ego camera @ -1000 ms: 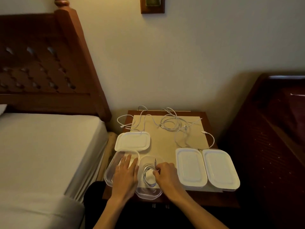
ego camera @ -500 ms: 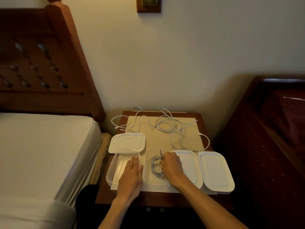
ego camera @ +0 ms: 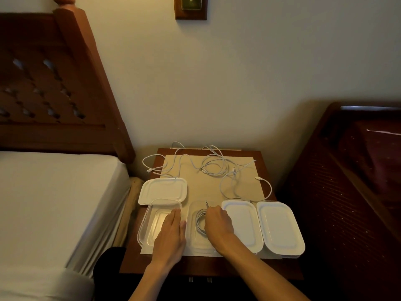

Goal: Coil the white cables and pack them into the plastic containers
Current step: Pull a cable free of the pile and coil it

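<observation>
While the person bends over the small wooden tabletop point(ego camera: 269, 170) squeezed between a white-sheeted bed point(ego camera: 54, 192) with its carved headboard point(ego camera: 54, 83) on the left and a dark red piece of furniture point(ego camera: 347, 181) on the right, a beige mat point(ego camera: 206, 187) covers most of the surface. At the far edge a loose tangle of white cables point(ego camera: 213, 166) sprawls over the mat, one loop hanging past the left rim and another curling toward the right. Nearer, a white lid point(ego camera: 162, 190) lies flat at the left, and two lidded containers point(ego camera: 262, 227) sit side by side at the right, touching each other. Along the front edge stand an empty clear container point(ego camera: 149, 224) and, just beside it to the right, a second clear container point(ego camera: 193, 240) holding a coiled cable point(ego camera: 200, 222), whose plug end sticks up at the far side. The left hand point(ego camera: 171, 237) lies flat with straight fingers over the near right part of the empty container, its grip open and holding nothing, its thumb side next to the wall of the neighbouring tub. The right hand point(ego camera: 218, 224) rests over the right side of the container with the coil, fingers curled down onto the cable; its back hides the fingertips, so I cannot tell whether they pinch the coil or merely press it down.
</observation>
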